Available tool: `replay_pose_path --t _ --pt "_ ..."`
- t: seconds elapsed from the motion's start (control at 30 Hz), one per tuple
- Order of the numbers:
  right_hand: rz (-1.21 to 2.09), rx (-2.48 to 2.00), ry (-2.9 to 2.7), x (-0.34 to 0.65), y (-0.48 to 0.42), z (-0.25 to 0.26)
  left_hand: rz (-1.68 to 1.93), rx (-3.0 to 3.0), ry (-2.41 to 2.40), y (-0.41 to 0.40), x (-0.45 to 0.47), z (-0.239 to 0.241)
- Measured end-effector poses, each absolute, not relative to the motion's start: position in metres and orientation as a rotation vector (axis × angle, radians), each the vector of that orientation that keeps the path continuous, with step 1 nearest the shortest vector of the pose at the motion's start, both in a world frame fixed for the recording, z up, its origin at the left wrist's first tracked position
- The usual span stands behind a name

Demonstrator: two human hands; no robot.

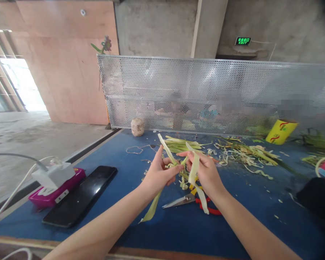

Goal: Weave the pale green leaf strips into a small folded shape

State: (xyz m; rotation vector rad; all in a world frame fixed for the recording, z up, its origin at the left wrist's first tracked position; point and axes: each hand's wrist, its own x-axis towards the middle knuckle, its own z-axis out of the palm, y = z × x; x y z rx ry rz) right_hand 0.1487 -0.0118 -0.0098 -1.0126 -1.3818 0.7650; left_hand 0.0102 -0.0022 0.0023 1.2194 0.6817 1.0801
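Observation:
My left hand (158, 174) and my right hand (206, 171) meet over the blue table (119, 220), both pinched on pale green leaf strips (193, 169). One strip rises from my left fingers and its tail hangs down below the wrist. Another strip drapes from my right fingers down past the scissors. The scissors (191, 200), with red and yellow handles, lie on the table just under my hands.
A black phone (81, 195) and a pink box with a white charger (55, 180) lie at the left. Cut leaf scraps (243, 153), a yellow cup (281, 131), a perforated metal screen (213, 94) and a black object (318, 198) lie beyond and right.

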Motion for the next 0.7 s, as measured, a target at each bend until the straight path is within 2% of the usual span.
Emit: replay_pose_path --t 0.5,0.7 --pt "1.034 -0.834 -1.197 0.1444 -0.0104 -0.0117 1.113 1.375 0.701 -0.006 0.0068 0.002" --pt "1.189 -0.981 -1.321 0.1499 -0.0055 -0.0176 1.121 1.344 0.61 -0.0053 0.0053 -0.0002"
